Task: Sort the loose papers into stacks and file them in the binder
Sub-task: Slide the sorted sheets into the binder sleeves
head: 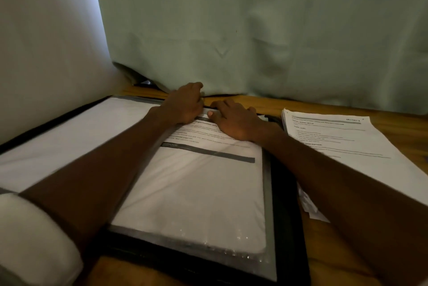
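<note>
- The binder lies open on the wooden table, right in front of the person, its black cover framing clear sleeves on both sides.
- Filing looks well under way: a printed sheet already sits in the right-hand sleeve, and the left sleeve shows white paper inside too.
- Plenty left, though. A stack of printed pages waits on the table just right of the binder, and a few paper scraps poke out beside the cover's right edge.
- Both hands are up at the far end of the right sleeve, close together, nearly touching.
- Left hand: fingers curled down at the sleeve's top edge near the spine. It seems to be pinching that edge, but the grip itself is hidden behind the knuckles, so I cannot tell for certain.
- Right hand: lying flat on the sheet's top, fingers fairly straight and spread, thumb pointing toward the left hand. It presses the page down and grips nothing.
- My read: the sheet is being seated or squared in its pocket, and the stack comes next.
</note>
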